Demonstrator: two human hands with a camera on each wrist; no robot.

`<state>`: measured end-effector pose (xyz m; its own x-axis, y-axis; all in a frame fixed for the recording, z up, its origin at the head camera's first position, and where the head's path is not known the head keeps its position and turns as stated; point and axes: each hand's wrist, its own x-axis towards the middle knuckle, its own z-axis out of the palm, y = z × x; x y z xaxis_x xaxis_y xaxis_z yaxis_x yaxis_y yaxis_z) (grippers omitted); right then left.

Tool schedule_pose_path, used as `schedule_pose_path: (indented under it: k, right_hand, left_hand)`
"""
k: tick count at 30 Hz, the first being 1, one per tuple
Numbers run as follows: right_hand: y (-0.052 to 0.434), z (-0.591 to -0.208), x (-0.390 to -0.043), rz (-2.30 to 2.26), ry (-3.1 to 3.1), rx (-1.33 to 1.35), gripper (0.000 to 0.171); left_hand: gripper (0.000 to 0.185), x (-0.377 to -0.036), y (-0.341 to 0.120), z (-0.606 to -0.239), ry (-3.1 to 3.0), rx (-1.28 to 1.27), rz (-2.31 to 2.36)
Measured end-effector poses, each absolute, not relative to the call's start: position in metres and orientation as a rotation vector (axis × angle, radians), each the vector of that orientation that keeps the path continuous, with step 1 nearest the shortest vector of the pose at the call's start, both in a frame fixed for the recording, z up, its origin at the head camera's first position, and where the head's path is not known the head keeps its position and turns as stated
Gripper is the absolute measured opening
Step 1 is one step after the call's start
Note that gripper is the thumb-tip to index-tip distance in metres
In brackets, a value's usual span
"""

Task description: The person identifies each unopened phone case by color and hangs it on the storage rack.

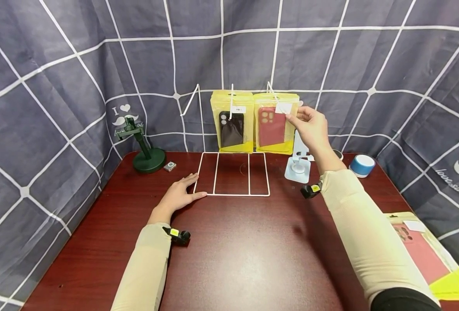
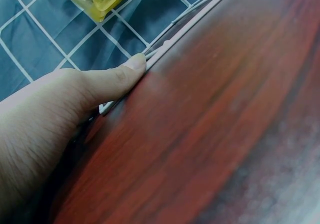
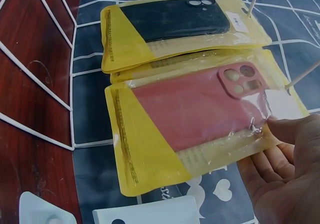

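My right hand (image 1: 311,127) pinches the right edge of a yellow clear-front bag holding a pink phone case (image 1: 271,129), its thumb near the white label. That bag hangs at the right hook of a white wire rack (image 1: 269,177). Beside it, on the middle hook, hangs a bag with a black phone case (image 1: 231,131); another yellow bag edge shows behind in the right wrist view. My left hand (image 1: 176,194) rests at the rack base's left front corner, fingers extended. In the left wrist view its thumb (image 2: 117,82) presses on the front wire.
A dark green stand (image 1: 149,160) and a small square device (image 1: 170,166) are at the back left. Behind my right hand stand a light blue phone stand (image 1: 297,168) and a blue-and-white round object (image 1: 362,165). Another bagged pink case (image 1: 424,250) lies at the right edge.
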<state>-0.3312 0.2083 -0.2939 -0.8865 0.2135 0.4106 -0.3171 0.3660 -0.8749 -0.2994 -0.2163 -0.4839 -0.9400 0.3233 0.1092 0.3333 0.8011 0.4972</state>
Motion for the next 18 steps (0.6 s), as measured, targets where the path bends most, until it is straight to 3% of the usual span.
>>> schedule_pose_path:
  k: [18]
  right_hand:
    - [0.253, -0.303, -0.284, 1.422, -2.354, 0.153, 0.046]
  left_hand:
    - [0.091, -0.297, -0.216, -0.484, -2.964, -0.529, -0.845]
